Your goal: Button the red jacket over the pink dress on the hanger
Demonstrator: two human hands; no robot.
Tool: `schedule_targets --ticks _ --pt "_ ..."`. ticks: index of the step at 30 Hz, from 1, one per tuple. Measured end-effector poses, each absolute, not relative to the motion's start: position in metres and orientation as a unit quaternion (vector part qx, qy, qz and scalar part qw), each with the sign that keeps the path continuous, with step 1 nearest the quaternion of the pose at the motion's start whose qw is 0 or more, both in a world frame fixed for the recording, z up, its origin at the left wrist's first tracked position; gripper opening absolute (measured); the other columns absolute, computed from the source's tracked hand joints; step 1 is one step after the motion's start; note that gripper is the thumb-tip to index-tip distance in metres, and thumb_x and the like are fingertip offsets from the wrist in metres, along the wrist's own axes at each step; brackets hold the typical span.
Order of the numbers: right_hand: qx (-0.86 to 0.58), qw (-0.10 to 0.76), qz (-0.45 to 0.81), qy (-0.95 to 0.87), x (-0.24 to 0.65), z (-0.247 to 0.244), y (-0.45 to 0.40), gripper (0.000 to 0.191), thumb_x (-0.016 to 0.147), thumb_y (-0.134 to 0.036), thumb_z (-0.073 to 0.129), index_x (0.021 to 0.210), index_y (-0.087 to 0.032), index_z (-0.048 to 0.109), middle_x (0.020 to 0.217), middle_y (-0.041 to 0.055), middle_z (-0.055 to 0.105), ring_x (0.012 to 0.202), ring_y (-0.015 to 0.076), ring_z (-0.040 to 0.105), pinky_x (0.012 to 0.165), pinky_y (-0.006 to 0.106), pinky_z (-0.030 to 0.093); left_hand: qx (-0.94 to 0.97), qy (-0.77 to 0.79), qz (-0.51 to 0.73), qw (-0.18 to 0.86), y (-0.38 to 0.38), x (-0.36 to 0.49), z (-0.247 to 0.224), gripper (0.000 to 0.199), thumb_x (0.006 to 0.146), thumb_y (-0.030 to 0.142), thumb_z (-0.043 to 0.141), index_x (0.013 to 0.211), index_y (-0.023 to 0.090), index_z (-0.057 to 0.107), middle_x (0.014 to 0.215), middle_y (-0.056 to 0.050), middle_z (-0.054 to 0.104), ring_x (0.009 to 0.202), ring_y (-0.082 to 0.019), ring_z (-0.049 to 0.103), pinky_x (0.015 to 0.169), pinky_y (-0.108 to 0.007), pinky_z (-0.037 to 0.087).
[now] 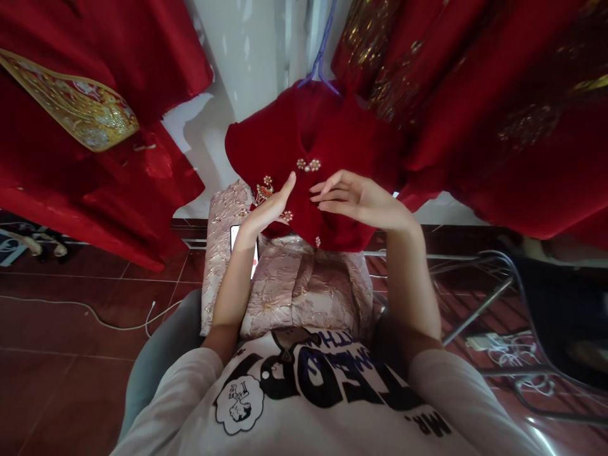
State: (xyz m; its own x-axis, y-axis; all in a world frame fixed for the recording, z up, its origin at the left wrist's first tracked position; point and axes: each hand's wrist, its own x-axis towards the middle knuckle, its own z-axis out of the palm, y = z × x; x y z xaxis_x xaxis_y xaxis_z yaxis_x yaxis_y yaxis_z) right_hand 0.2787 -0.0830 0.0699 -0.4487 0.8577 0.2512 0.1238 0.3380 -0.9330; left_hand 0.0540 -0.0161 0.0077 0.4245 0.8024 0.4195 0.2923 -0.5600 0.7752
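Note:
In front of me a dark red velvet garment (332, 221) hangs on a purple hanger (324, 57), its lower part reaching over my lap. Pearl-and-gold flower beads (308, 165) sit below its neckline. More beaded trim (264, 190) shows on its left side. My left hand (272, 210) rests flat against the left front of the garment, seen edge-on, with its fingers stretched. Over the right front, my right hand (356, 197) is loosely bent, its fingers apart and pointing left. Nothing shows in either hand. A pink brocade cloth (313, 285) covers my lap.
A phone (234, 234) lies on the brocade, partly behind my left forearm. Red garments with gold embroidery (95, 117) hang on both sides. A dark chair (546, 304) with a metal frame stands at right. White cables (109, 325) run over the tiled floor.

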Motion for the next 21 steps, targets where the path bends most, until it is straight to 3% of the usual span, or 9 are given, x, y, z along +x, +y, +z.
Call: schedule_targets --ticks 3,7,10,12,17,21 --pt "-0.379 0.378 0.417 -0.734 0.264 0.066 -0.089 0.036 0.082 -0.049 0.083 0.094 -0.022 0.062 0.100 0.0056 0.071 0.087 0.0193 0.069 0.079 0.040 0.063 0.743 0.345 0.336 0.464 -0.012 0.037 0.012 0.080 0.101 0.080 0.020 0.115 0.024 0.075 0.070 -0.009 0.070 0.064 -0.020 0.072 0.058 -0.027 0.062" --pt "-0.451 0.385 0.360 -0.720 0.235 0.049 -0.089 0.034 0.079 -0.041 0.083 0.089 -0.022 0.057 0.088 0.0039 0.069 0.079 0.0185 0.067 0.072 0.037 0.060 0.713 0.398 0.312 0.486 -0.017 0.021 0.020 0.072 0.102 0.078 0.031 0.101 0.020 0.073 0.068 -0.009 0.069 0.059 -0.019 0.072 0.061 -0.028 0.063" --pt "-0.499 0.375 0.335 -0.706 0.213 0.037 -0.087 0.038 0.074 -0.028 0.084 0.088 -0.023 0.049 0.086 0.0014 0.067 0.076 0.0165 0.065 0.071 0.034 0.056 0.658 0.430 0.290 0.546 -0.029 0.017 0.028 0.036 0.108 0.048 0.050 0.099 0.018 0.067 0.075 -0.006 0.071 0.065 -0.017 0.074 0.068 -0.029 0.065" --pt "-0.508 0.362 0.334 -0.706 0.204 0.033 -0.086 0.038 0.074 -0.022 0.081 0.088 -0.023 0.046 0.082 -0.0005 0.066 0.075 0.0155 0.065 0.071 0.032 0.054 0.626 0.452 0.287 0.567 -0.034 0.016 0.031 0.018 0.106 0.026 0.051 0.098 0.017 0.064 0.078 -0.004 0.071 0.067 -0.014 0.074 0.072 -0.028 0.065" --pt "-0.501 0.394 0.294 -0.712 0.203 0.035 -0.084 0.029 0.079 -0.016 0.075 0.089 -0.023 0.048 0.082 -0.0016 0.066 0.074 0.0137 0.065 0.073 0.029 0.054 0.607 0.505 0.360 0.498 -0.027 0.011 0.028 0.014 0.102 0.016 0.051 0.096 0.016 0.063 0.088 -0.008 0.075 0.074 -0.015 0.074 0.067 -0.024 0.062" --pt "-0.488 0.396 0.262 -0.733 0.208 0.038 -0.081 0.010 0.086 -0.015 0.069 0.087 -0.021 0.061 0.088 -0.0002 0.072 0.079 0.0134 0.068 0.080 0.029 0.056 0.604 0.511 0.468 0.393 -0.016 0.005 0.018 0.012 0.095 0.009 0.059 0.100 0.015 0.067 0.104 -0.007 0.075 0.088 -0.013 0.073 0.071 -0.020 0.060"
